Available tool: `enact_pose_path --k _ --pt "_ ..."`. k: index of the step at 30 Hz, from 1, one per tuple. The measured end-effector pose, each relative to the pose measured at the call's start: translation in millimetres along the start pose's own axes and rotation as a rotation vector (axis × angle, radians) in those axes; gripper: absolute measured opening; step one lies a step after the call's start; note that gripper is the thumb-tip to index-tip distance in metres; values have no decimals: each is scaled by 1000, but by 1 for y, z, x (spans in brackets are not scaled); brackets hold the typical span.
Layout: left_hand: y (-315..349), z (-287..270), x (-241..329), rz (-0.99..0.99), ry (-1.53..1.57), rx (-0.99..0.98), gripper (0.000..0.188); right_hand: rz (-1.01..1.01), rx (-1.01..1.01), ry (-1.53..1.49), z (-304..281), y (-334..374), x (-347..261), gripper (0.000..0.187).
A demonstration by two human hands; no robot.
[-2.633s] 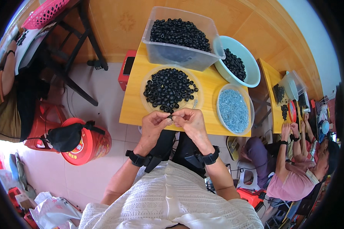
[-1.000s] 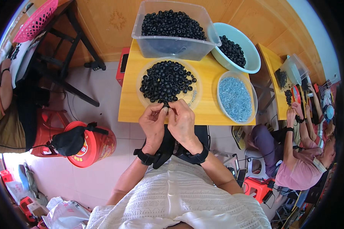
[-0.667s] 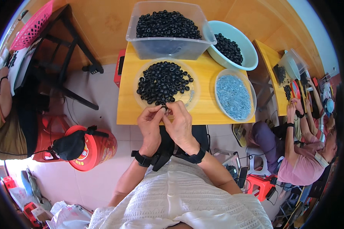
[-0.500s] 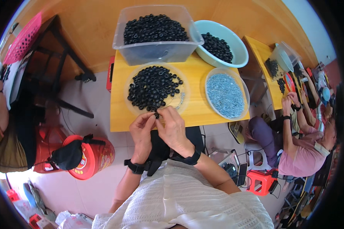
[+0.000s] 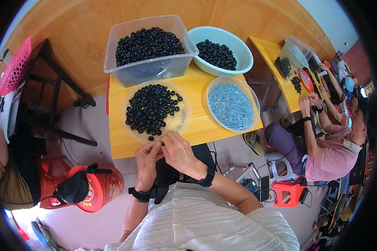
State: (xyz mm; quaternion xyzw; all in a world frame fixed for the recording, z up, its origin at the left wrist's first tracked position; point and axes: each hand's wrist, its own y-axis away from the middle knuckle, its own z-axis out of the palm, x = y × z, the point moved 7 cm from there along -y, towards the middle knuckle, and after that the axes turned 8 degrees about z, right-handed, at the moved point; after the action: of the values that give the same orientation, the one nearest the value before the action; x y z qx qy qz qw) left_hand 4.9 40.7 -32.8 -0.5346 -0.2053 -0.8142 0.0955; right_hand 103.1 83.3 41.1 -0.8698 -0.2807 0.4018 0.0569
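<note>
Over the near rim of a clear round dish holding black beads, my two hands meet fingertip to fingertip. My left hand is closed in a pinch, thumb and forefinger together. Facing it, my right hand pinches at the same spot with its fingers bent. Something small and dark shows between the fingertips, too tiny to make out. On the right side of the dish lie a few small silvery pieces. To the right stands a round clear tub full of small silvery-blue pieces.
Behind the dish, a clear bin and a pale green basin hold more black beads on the yellow table. A red bucket stands at left. Another person works at a table on the right; someone's arm shows far left.
The view has shifted, so the table appears lower and farther left. My joined hands have drawn slightly back toward me, uncovering the near beads of the dish. Both hands stay pinched.
</note>
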Motion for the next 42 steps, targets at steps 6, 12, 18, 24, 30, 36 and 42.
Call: enact_pose_path --k 6,12,18,24,30,36,42 --pt "0 -2 5 -26 11 11 26 120 245 115 -73 -58 57 19" --pt "-1 -13 -7 -37 32 -12 28 -3 603 246 -165 -128 76 27" --pt "0 -16 -3 -33 43 -10 26 29 87 25 -57 -88 55 18" --pt "-1 -13 -7 -34 73 -23 25 25 -126 51 11 -49 46 21" --pt "-2 -14 -9 -35 71 -32 24 -67 -106 62 18 -49 44 21" --pt "-1 -13 3 44 121 -20 23 261 -215 -425 15 -32 48 21" --pt "2 -5 5 -17 322 -138 22 270 -106 -553 8 -2 25 18"
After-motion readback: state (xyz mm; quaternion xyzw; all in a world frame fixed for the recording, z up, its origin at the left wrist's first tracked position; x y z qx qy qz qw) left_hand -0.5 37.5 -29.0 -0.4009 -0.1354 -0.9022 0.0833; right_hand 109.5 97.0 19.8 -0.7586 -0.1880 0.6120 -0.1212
